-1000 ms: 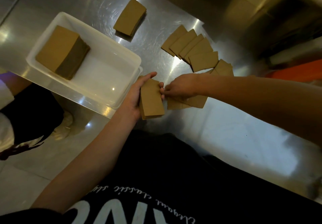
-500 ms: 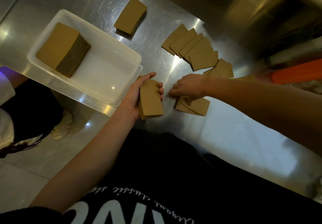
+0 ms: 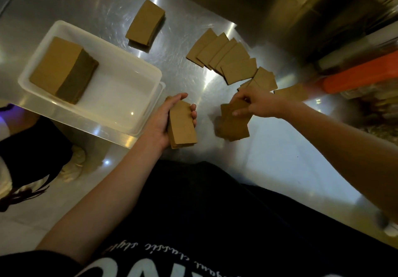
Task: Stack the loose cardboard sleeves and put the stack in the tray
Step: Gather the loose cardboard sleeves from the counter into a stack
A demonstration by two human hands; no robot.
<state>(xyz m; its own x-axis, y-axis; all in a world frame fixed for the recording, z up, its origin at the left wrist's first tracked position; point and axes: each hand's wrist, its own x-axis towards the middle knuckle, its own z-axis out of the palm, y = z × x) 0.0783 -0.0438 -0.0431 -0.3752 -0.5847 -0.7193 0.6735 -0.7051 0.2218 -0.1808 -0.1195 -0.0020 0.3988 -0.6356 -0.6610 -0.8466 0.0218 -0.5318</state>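
Over the steel counter (image 3: 269, 158), right hand (image 3: 256, 104) fingers now pinch lifted sleeves (image 3: 233, 123).

Shiny stainless-steel tabletop (image 3: 269, 169) — a tray and cardboard on it.

A white translucent rectangular plastic tray (image 3: 120, 113) sits at the left edge; beyond it lies a short stack of brown cardboard sleeves (image 3: 145, 25), and to the right a fanned row of flat brown cardboard sleeves (image 3: 224, 58) — more overlapping ones (image 3: 233, 128) nearer.
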